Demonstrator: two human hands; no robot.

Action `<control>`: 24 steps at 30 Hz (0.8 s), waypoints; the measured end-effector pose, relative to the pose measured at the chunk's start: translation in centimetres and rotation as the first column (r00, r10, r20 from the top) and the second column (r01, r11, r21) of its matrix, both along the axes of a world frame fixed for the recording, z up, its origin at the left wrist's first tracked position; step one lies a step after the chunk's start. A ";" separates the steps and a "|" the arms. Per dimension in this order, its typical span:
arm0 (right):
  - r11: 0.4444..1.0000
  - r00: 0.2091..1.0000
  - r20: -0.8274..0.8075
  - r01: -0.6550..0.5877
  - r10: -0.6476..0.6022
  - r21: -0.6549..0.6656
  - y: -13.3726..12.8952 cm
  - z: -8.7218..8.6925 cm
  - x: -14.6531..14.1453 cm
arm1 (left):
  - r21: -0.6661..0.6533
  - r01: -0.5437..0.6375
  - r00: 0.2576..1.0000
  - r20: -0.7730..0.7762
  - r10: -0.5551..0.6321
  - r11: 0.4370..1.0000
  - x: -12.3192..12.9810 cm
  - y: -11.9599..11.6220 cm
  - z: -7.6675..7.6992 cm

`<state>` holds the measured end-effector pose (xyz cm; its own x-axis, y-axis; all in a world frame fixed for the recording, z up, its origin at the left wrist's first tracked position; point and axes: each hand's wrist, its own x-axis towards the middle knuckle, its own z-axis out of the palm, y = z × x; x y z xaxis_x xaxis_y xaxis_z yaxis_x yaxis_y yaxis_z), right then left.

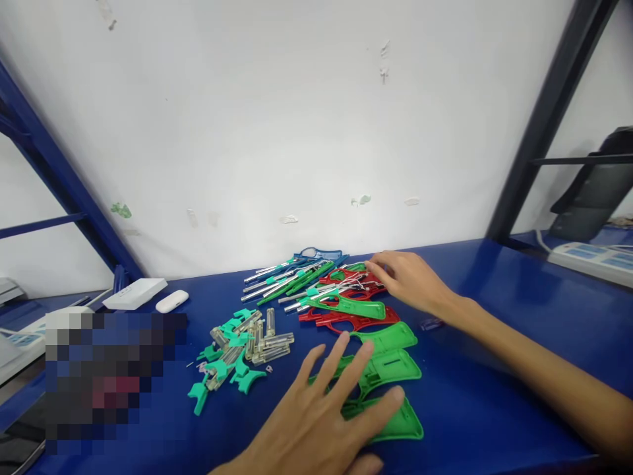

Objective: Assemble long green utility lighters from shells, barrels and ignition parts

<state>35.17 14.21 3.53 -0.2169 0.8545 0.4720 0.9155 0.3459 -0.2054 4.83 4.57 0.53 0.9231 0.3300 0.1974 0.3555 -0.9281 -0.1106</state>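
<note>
My left hand (326, 409), fingers spread, is over the near green shell pieces (393, 366) and hides part of them. Farther back, my right hand (408, 280) reaches to the right end of the pile, its fingers bent by thin white wires (353, 282) and red shells (359, 320); what its fingertips hold, if anything, is hidden. A green shell (359, 307) lies across the red ones. Blue shells (321, 254) and metal rods (262, 285) lie at the back. Left of my left hand are turquoise pieces (247, 380) mixed with clear plastic tanks (270, 323).
A white box (136, 293) and a white oval case (172, 301) rest at the back left. Blurred blocks cover the left front, beside a phone (22, 442). A power strip (593, 259) lies at the right, near a dark frame post (539, 125). Behind the table (475, 396) stands a white wall.
</note>
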 end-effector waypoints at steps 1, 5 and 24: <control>1.000 1.000 0.005 0.001 -0.001 0.000 0.0 0.0 0.0 | -0.073 -0.019 1.000 -0.011 0.018 0.997 0.4 0.3 0.0; 1.000 0.999 0.027 0.019 -0.019 -0.012 -0.1 0.0 0.2 | -0.248 -0.095 0.996 -0.027 0.091 0.964 2.2 1.6 0.8; 0.998 0.999 0.038 0.014 -0.012 -0.066 0.2 -1.0 0.3 | 0.012 -0.078 0.985 0.157 0.075 0.997 3.6 5.0 2.6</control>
